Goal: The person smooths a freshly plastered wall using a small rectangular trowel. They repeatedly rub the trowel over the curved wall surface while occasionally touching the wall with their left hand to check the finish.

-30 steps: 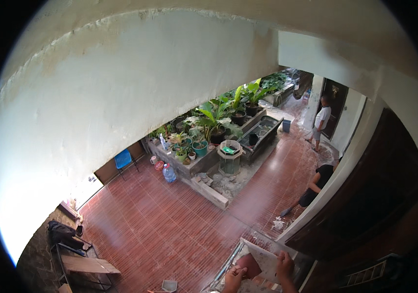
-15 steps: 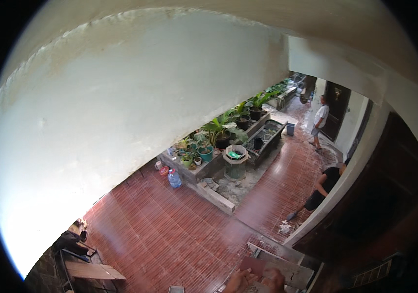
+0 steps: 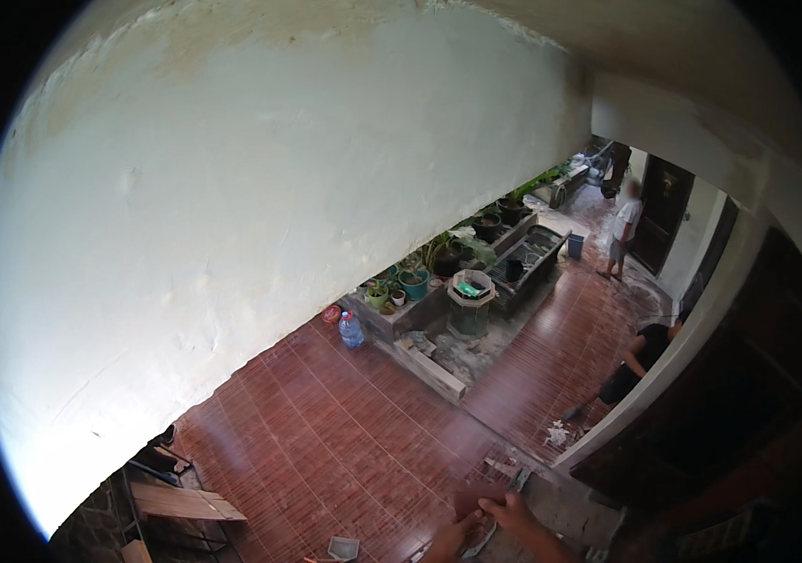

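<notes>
Low in the head view, my left hand [image 3: 454,537] and my right hand [image 3: 512,514] are close together. Between them is a small, flat, reddish-brown sheet [image 3: 476,497], with the fingers of both hands closed on its near edge. It looks stiff and thin, but its exact kind I cannot make out. Beneath and beyond the hands lies a greyish, dusty board-like surface [image 3: 551,507], partly hidden by my right forearm.
A pale wall [image 3: 260,188] slants overhead. Red tiled floor [image 3: 326,422] spreads below, with a plywood board [image 3: 185,502] on a metal frame at left. A water jug [image 3: 351,330] stands by planters. One person [image 3: 624,225] stands far off; another [image 3: 640,361] crouches at right.
The view has shifted, so the scene sits further right. My right hand has come closer to my left at the sheet's edge. The far person's stance has changed.
</notes>
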The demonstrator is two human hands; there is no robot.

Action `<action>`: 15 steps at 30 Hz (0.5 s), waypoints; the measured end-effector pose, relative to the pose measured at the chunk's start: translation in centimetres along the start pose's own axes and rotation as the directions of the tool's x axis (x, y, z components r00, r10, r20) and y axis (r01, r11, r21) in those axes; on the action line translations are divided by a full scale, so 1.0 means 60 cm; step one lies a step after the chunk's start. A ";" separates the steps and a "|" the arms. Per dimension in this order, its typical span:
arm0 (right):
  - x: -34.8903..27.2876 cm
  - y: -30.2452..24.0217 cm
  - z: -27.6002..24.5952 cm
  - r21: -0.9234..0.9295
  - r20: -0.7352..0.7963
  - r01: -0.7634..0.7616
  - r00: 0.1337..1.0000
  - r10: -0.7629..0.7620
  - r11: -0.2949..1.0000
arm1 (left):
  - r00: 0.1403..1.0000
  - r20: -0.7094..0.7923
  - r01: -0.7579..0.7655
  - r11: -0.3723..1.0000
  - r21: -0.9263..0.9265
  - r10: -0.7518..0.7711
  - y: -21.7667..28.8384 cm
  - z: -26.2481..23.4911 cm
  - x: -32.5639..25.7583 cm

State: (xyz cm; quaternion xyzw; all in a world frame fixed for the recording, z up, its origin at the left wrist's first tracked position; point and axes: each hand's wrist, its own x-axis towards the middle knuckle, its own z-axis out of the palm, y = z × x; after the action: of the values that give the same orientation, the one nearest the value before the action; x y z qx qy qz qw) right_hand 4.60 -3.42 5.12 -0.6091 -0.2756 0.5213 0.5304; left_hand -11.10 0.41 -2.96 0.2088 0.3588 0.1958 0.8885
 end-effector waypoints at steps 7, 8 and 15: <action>0.100 -0.191 0.009 -0.210 -0.213 0.354 0.893 -0.396 0.911 | 0.791 -0.021 -0.252 0.357 0.899 0.611 0.013 0.016 -0.009; 0.116 -0.250 0.011 -0.353 -0.257 0.404 0.825 -0.503 0.844 | 0.844 0.009 -0.218 0.329 0.919 0.536 0.000 0.015 -0.009; 0.198 -0.621 0.137 -0.624 -0.284 0.770 -0.063 -0.957 0.135 | 0.999 0.051 -0.052 0.292 0.955 0.012 -0.094 -0.019 0.028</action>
State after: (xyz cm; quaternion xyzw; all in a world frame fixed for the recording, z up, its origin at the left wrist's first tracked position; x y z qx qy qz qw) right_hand 8.66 20.70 36.69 -0.4822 -0.4664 -0.2378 0.7024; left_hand -9.68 -3.17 -7.52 0.7064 0.3857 -0.0416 0.5920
